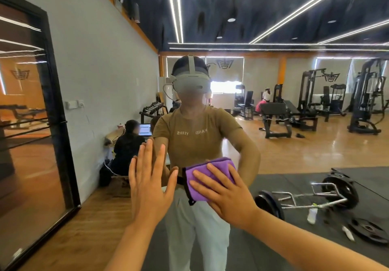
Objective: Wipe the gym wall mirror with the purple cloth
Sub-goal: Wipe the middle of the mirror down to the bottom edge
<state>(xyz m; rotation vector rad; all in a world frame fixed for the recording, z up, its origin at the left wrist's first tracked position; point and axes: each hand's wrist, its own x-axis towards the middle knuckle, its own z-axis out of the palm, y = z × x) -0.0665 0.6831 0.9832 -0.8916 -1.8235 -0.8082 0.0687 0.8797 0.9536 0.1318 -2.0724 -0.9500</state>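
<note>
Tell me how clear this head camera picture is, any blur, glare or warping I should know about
Head view: wide-angle warping bows the ceiling light strips and the black door frame. The left hand and the right hand on the purple cloth look sharp against the mirror. The reflected arm is motion-smeared. A window far back is blown out.

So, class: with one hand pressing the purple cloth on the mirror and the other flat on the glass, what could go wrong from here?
1. The bare left hand lies flat on the mirror, so it may leave prints on the glass being cleaned.
2. The right hand presses the folded purple cloth with straight fingers, not gripping it; the cloth could slip or unfold during a wide stroke.
</note>
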